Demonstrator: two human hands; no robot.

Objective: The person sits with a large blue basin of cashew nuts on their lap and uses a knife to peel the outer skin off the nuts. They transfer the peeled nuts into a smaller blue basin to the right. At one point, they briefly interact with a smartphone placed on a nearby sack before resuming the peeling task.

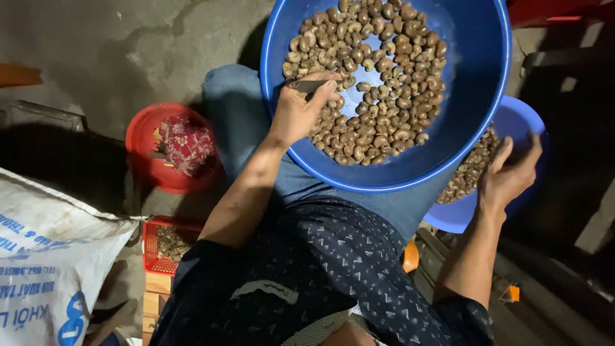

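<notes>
Your left hand [301,109] lies inside the big basin [477,102], at its near-left edge, fingers closed around a small dark tool [307,86] whose tip points across the nuts [375,77]. The nuts, brown and curved, cover the basin floor from the far rim down to the near rim, thickest in the middle, and your knuckles rest on those closest to the near-left edge. The basin sits on your lap, on the blue trouser leg [234,115]. Your right hand [509,173] is at the near rim of the small basin [522,118], which sits lower, partly under the right edge of the big one; the fingers are curled loosely above its contents, and you cannot tell whether they grip anything. A second heap of nuts [471,170] lies along the left wall of that small basin. On the floor to your left stand a red bowl [144,138] holding patterned red cloth [186,142], a red crate [154,247] with darker pieces in it, and a white sack [51,250] at the near-left corner.
</notes>
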